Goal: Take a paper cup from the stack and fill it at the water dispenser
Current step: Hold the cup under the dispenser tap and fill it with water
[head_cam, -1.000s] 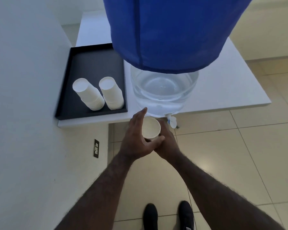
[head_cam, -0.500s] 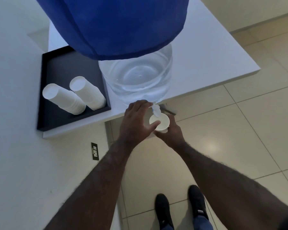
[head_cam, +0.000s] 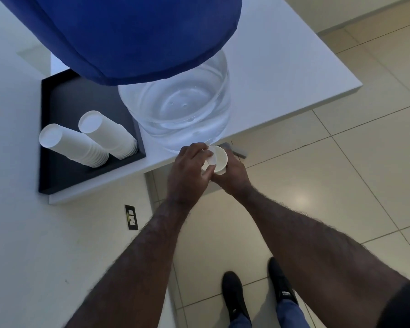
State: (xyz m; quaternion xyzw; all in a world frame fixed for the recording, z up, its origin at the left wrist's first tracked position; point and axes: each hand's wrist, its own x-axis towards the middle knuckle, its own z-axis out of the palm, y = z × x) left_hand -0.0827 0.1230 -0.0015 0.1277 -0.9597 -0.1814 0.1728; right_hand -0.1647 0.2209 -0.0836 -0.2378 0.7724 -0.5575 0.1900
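Just off the white table's (head_cam: pixel 282 74) front edge, below the clear water dispenser (head_cam: pixel 182 107), the right hand (head_cam: pixel 232 176) grips a small white paper cup (head_cam: pixel 219 159), mouth up. The left hand (head_cam: pixel 187 171) pinches the white tap (head_cam: pixel 211 158) over it. Open tiled floor (head_cam: pixel 341 174) lies to the right.

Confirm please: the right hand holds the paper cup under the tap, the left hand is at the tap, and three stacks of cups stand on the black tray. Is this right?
Not quite. The head view shows two stacks of cups on the black tray, not three. The rest holds: the right hand holds the paper cup under the tap, and the left hand is at the tap.
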